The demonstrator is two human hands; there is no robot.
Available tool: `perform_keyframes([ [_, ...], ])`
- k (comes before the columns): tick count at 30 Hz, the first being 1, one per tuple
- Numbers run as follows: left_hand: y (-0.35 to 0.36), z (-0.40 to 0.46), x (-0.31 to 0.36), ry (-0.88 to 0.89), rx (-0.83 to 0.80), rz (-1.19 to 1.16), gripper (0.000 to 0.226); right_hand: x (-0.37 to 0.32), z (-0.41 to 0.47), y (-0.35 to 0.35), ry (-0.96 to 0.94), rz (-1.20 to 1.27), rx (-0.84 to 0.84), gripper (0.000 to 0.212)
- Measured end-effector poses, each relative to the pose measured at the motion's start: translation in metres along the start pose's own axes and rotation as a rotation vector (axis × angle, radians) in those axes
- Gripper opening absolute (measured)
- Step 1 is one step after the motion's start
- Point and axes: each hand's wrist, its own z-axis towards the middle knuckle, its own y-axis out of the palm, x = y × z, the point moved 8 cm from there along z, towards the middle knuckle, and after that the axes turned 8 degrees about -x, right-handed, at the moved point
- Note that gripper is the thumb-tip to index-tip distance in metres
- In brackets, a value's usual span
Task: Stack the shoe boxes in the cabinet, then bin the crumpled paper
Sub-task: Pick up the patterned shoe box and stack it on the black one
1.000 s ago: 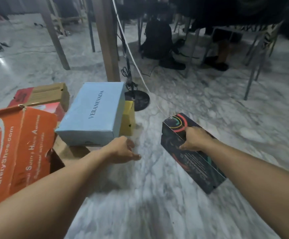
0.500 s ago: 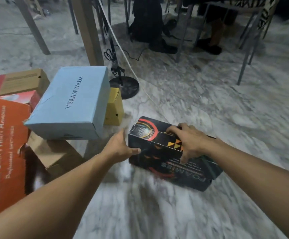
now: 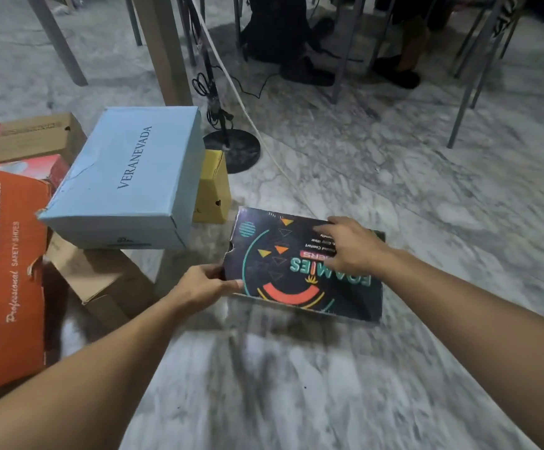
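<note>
1. An orange shoe box [image 3: 4,280] of torn, creased cardboard is standing at the far left, printed with white safety lettering.
2. Behind it, a brown and red box [image 3: 30,138] is lying flat, and a red box [image 3: 36,167] is peeking out between the two.
3. A pale blue shoe box [image 3: 127,177], matte card with a cracked lid edge, is resting tilted on a plain brown carton [image 3: 101,280]; a small yellow box [image 3: 213,190] is sitting just beside its right end.
4. The left hand [image 3: 204,287] is gripping the near left corner of the black shoe box [image 3: 296,271], thumb lying on top and fingers curling under the edge.
5. That black box, glossy with teal, orange and red graphics, is lying on the marble floor [image 3: 296,384], its broad printed face turned up.
6. The right hand [image 3: 351,245] is pressing on the box's top face, fingers spread and nearly straight, gripping nothing.
7. Farther back, a round black stand base [image 3: 234,151] and a white cable [image 3: 264,141] are lying on the veined grey floor.
</note>
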Motion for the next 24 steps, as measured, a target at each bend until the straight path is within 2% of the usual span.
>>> perform_keyframes([
  [3,0.006,0.007,0.006,0.029,-0.009,-0.007,0.024,0.029,-0.002,0.022,0.145,0.066,0.032,0.091],
  [7,0.012,0.021,0.014,0.050,-0.006,-0.003,0.049,0.067,-0.016,0.055,0.402,0.449,0.122,0.116],
  [10,0.014,0.031,0.018,0.047,-0.023,-0.021,0.062,0.080,-0.022,0.086,0.447,0.697,0.095,0.133],
  [14,0.022,0.037,0.020,0.014,-0.076,-0.029,0.064,0.083,-0.029,0.095,0.400,0.756,0.161,0.130],
  [17,0.021,0.035,0.018,0.005,-0.051,-0.047,0.069,0.081,-0.033,0.094,0.381,0.785,0.189,0.132],
  [20,0.013,0.031,0.019,0.046,0.009,-0.058,0.082,0.081,-0.043,0.082,0.383,0.788,0.227,0.118],
  [24,-0.001,0.005,0.052,0.141,0.130,-0.113,0.081,0.078,-0.060,0.048,0.335,0.776,0.281,0.099],
])
